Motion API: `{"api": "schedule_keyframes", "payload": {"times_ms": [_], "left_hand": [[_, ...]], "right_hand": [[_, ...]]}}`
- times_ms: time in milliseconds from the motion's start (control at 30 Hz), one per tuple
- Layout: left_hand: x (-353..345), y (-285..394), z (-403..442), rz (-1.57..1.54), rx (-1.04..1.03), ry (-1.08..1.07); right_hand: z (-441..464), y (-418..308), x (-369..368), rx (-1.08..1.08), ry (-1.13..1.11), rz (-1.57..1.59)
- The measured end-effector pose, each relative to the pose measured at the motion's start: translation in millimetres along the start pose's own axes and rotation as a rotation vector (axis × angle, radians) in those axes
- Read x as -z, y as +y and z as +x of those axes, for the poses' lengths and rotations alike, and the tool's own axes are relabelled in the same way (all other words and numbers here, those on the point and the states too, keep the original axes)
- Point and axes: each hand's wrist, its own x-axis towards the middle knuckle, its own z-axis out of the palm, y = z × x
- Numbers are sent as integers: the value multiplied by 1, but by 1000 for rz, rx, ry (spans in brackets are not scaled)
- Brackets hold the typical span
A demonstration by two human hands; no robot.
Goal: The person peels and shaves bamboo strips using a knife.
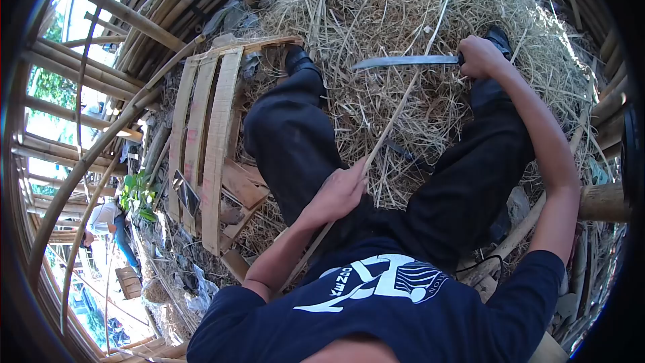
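A long thin bamboo strip runs slantwise from beside my body up past the top of the straw. My left hand is closed around its lower part, near my lap. In my right hand is the dark handle of a long knife, held above my right shin. The blade points left and lies across the strip in this view; whether the two touch I cannot tell. Under both, pale straw and shavings cover the ground between my legs.
A wooden slatted pallet leans left of my left leg. Bamboo poles form a frame at the left, with more stacked at the upper left. Beyond them is another person. A thick bamboo pole end is near my right elbow.
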Motion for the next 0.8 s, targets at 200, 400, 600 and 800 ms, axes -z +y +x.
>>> {"api": "schedule_keyframes", "payload": {"times_ms": [200, 400, 600, 800], "left_hand": [[7, -4, 3, -850, 161, -223], [4, 2, -14, -1009, 248, -383], [-19, -19, -36, -1251, 369, -312], [-9, 6, -42, -1144, 359, -186]], "right_hand": [[-1, 2, 11, -90, 92, 150], [-3, -5, 14, -70, 111, 135], [-2, -6, 10, -48, 50, 20], [-4, -4, 10, -36, 153, 89]]}}
